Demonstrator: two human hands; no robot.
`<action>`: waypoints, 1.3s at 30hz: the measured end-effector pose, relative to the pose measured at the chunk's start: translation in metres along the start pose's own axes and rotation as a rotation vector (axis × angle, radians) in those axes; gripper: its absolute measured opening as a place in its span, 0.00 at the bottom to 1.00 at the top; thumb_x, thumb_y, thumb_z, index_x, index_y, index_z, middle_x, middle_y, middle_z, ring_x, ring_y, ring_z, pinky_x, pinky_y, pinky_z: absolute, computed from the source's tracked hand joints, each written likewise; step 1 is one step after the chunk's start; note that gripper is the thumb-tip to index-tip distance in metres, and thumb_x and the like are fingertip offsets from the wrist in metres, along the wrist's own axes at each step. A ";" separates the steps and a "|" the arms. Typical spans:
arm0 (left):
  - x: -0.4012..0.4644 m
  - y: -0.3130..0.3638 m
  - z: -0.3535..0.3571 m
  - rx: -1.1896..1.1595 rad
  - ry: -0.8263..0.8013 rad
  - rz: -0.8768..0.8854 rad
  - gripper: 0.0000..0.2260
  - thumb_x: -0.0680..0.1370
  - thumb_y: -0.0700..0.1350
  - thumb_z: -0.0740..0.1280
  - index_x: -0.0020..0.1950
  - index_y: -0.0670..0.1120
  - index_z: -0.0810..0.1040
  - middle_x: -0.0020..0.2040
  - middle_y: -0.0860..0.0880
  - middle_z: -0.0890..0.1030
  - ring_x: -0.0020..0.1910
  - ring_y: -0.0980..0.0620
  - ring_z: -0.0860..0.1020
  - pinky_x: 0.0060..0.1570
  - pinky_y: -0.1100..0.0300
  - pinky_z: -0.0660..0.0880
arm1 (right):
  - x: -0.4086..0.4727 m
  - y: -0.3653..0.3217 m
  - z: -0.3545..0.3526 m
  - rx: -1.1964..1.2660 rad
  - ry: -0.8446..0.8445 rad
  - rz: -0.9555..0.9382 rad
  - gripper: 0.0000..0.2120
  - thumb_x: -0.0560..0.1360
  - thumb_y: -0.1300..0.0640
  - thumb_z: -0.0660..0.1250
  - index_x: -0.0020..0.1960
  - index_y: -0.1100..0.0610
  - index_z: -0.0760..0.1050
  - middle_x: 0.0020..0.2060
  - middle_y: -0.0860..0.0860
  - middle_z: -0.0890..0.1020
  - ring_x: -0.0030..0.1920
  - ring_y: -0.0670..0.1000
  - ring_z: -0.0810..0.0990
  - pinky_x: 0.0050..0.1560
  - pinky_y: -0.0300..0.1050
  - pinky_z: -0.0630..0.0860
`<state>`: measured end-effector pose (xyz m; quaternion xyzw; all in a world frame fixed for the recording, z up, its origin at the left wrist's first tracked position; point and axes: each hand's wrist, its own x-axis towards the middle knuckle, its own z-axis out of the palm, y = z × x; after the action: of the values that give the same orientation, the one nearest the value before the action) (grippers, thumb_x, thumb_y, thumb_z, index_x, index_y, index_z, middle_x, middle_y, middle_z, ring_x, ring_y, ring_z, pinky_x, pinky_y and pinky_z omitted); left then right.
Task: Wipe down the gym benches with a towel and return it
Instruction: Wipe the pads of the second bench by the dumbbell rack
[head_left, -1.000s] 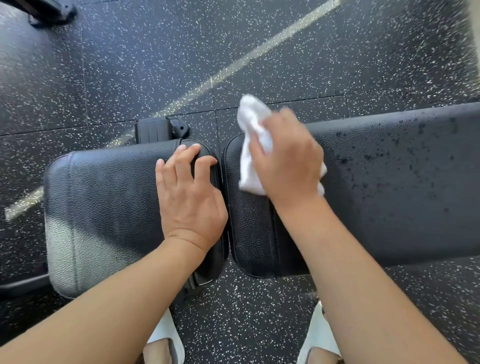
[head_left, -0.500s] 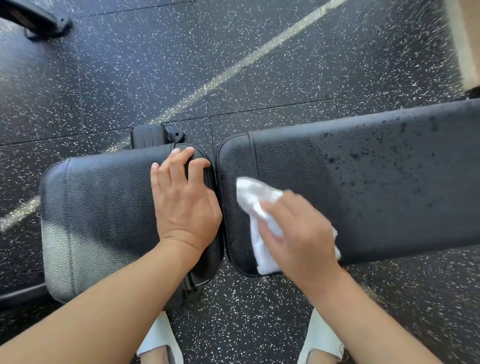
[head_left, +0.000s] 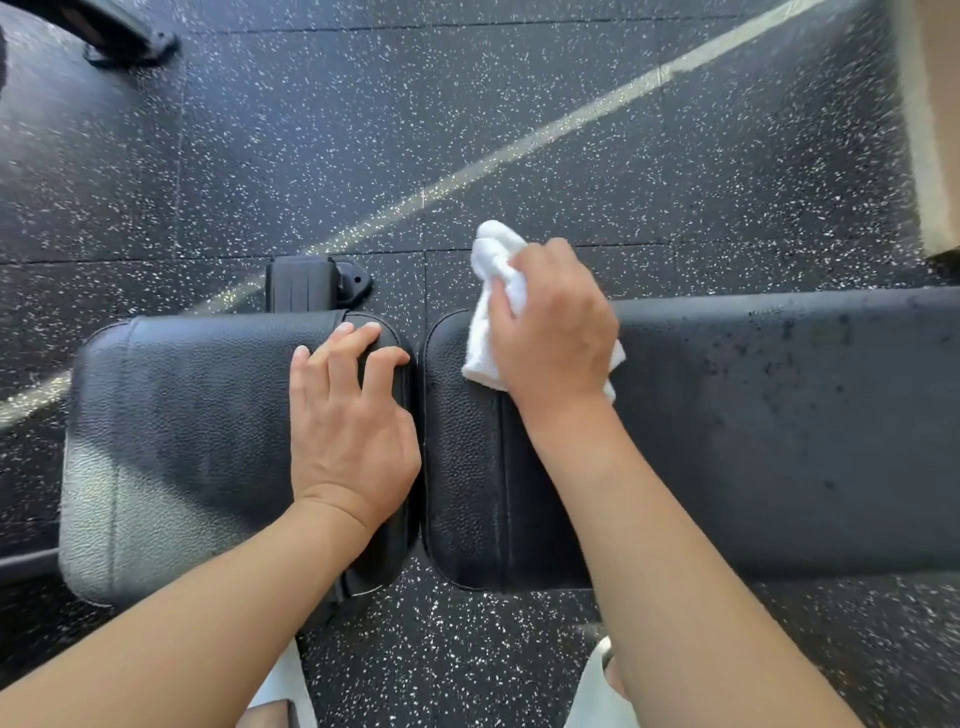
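- Since half a second ago our right hand (head_left: 553, 332) has swept the towel (head_left: 491, 306) from the near edge of the back pad (head_left: 779, 431) up to its far edge; our left hand (head_left: 348, 415) has not shifted.
- We grip the bunched towel in curled fingers, its lower part pressed on the pad near the rounded end, its top lump poking out past the far edge over the floor (head_left: 363, 130).
- Our left hand rests on the seat pad (head_left: 182, 415), fingers loosely spread and bent, tips close to the gap between the pads.
- Risk: with so much cloth bunched in the fist, we judge only a narrow strip touches the pad, so strokes may leave unwiped bands.
- Risk: dark specks dot the pad further right; if we keep working this end only, they remain.
- Risk: a stroke overrunning the far edge could let the loose end slip from our grip and drop onto the floor.
- Risk: a stroke drifting left could run the towel into the gap or against our left fingertips.
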<state>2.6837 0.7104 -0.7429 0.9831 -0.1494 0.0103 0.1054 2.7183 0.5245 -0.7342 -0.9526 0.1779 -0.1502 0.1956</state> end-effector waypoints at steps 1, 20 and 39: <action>0.000 0.000 0.000 0.001 0.006 -0.002 0.19 0.75 0.42 0.57 0.63 0.42 0.78 0.70 0.39 0.74 0.73 0.33 0.70 0.77 0.32 0.59 | 0.001 -0.018 0.007 0.011 -0.036 -0.042 0.07 0.77 0.53 0.71 0.46 0.56 0.76 0.42 0.51 0.77 0.38 0.53 0.76 0.33 0.45 0.61; 0.000 -0.001 0.002 -0.050 0.053 0.010 0.18 0.75 0.41 0.58 0.62 0.41 0.78 0.70 0.38 0.74 0.73 0.33 0.70 0.77 0.33 0.59 | -0.023 0.092 -0.053 -0.014 0.051 0.146 0.06 0.77 0.55 0.70 0.48 0.57 0.76 0.43 0.53 0.77 0.41 0.58 0.77 0.35 0.49 0.71; -0.001 0.004 -0.024 0.008 -0.214 0.050 0.20 0.76 0.35 0.70 0.68 0.38 0.75 0.74 0.33 0.69 0.75 0.29 0.64 0.75 0.28 0.57 | -0.080 0.148 -0.107 -0.051 0.008 0.206 0.09 0.79 0.52 0.64 0.54 0.55 0.76 0.48 0.55 0.77 0.45 0.61 0.79 0.39 0.52 0.75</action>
<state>2.6817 0.7120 -0.7184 0.9749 -0.1843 -0.0914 0.0848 2.5672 0.3953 -0.7205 -0.9335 0.2792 -0.1286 0.1847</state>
